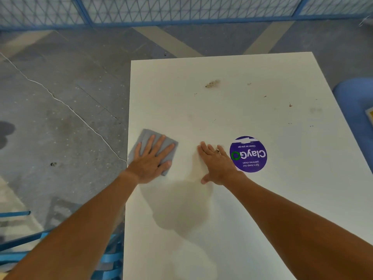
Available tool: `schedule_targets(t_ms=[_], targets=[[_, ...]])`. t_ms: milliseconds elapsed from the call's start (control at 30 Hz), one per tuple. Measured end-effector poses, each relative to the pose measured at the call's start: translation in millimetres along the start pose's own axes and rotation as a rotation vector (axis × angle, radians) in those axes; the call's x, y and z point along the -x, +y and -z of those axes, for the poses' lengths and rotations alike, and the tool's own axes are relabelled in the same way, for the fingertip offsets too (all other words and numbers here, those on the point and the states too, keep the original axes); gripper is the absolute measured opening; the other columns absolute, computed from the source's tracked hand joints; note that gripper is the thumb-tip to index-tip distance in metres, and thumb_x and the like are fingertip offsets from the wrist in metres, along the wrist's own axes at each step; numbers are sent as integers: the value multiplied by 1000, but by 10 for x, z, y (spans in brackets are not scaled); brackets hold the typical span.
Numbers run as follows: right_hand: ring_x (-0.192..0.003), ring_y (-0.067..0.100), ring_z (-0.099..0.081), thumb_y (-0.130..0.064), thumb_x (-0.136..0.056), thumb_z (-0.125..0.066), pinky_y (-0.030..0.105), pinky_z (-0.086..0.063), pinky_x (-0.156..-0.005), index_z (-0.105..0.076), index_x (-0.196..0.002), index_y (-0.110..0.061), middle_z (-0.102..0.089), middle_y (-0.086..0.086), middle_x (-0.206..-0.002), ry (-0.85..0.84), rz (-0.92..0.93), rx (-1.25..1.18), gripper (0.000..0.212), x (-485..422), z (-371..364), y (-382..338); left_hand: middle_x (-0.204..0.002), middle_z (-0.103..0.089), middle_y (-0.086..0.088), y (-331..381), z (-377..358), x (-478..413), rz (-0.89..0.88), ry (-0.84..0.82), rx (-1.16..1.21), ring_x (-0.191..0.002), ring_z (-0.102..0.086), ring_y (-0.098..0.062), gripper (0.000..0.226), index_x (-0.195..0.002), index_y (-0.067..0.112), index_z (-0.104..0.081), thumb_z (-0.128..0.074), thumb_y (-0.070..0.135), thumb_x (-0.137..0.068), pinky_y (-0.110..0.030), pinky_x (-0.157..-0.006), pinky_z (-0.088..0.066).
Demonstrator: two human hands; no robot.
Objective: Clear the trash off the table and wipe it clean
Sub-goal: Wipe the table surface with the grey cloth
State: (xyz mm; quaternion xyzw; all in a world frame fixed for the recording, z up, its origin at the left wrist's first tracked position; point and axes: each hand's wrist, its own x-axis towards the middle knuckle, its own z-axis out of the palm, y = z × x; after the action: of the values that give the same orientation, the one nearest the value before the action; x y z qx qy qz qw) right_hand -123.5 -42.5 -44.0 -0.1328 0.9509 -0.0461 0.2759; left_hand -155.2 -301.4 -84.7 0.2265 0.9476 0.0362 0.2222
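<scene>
A white table (252, 199) fills the right half of the view. My left hand (150, 161) presses flat, fingers spread, on a folded grey cloth (148, 136) at the table's left edge. My right hand (217, 163) lies flat on the bare tabletop just left of a round purple sticker (251, 156). A patch of brown crumbs (212, 84) sits toward the far side, and small specks (290, 105) are scattered at the far right.
A blue chair (355, 106) stands past the table's right edge. Blue slats (109, 257) of another seat show at the lower left beside the table. Grey concrete floor lies to the left, with a blue mesh fence (181, 9) behind.
</scene>
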Motion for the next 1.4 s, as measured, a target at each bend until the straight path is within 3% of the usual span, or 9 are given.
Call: schedule_targets(t_ms=[200,433,533,733,867,1000,1100,1233,1400], targets=[[-150,19,-14,-38,-89,-66,36,5,-122,-14,-155,-12,-9,3,-164,122,18,-23,88,203,-148,-44,-157,35,4,448,146,-343,248,-71,155,-146,28,-29,61,-150,40,22,-14,52,-103,-61,-114,9],[-121,24,-57,-26,-87,-67,37,-34,-112,-56,-131,-14,-59,5,-133,575,8,-193,47,785,-660,-8,-165,7,-3,550,-370,383,-217,40,-104,-151,8,-31,62,-157,33,1,-12,55,-101,-61,-116,-6],[-124,26,-51,-40,-84,-68,40,-42,-103,-52,-134,-16,-54,7,-136,635,-133,-266,57,952,-792,100,-166,6,2,301,-342,444,-314,31,-161,-152,8,-25,65,-156,37,0,-12,64,-98,-56,-117,-5],[-150,28,-6,-73,-69,-68,48,-15,-118,-12,-154,-20,-8,10,-162,409,-645,-520,115,1038,-802,332,-158,33,7,570,-168,173,217,-2,133,-147,27,-25,67,-151,39,21,-17,59,-100,-60,-116,7],[-151,28,9,-78,-68,-65,48,-7,-120,3,-156,-20,10,6,-164,274,-672,-545,125,1139,-870,450,-160,27,-2,991,-374,322,128,18,86,-149,19,-33,66,-150,34,25,5,63,-94,-63,-114,2],[-151,26,10,-72,-69,-69,46,-14,-120,4,-156,-21,12,3,-164,209,-548,-525,124,1276,-863,627,-163,-17,-10,1299,-551,511,-210,-5,-82,-149,-14,-38,63,-157,26,-16,-7,55,-101,-66,-108,-27],[-151,18,6,-55,-81,-70,47,-24,-117,-4,-156,-23,8,-4,-164,168,-482,-549,106,1399,-812,788,-164,-13,-6,1162,-517,381,-526,-8,-252,-150,-12,-35,63,-157,28,-15,-14,57,-101,-59,-115,-17],[-151,14,-1,-35,-93,-60,43,-26,-115,-13,-156,-26,-2,-8,-165,220,-491,-578,79,1545,-896,873,-162,21,6,1151,-321,117,-211,-38,-128,-150,18,-26,71,-146,42,24,8,72,-84,-59,-117,-2],[-152,18,-2,-35,-96,-55,44,-28,-115,-16,-156,-26,-3,-6,-165,276,-533,-590,71,1659,-1108,806,-158,34,2,1852,-434,255,-58,-82,76,-146,29,-30,65,-151,33,22,-13,55,-101,-60,-114,10]])
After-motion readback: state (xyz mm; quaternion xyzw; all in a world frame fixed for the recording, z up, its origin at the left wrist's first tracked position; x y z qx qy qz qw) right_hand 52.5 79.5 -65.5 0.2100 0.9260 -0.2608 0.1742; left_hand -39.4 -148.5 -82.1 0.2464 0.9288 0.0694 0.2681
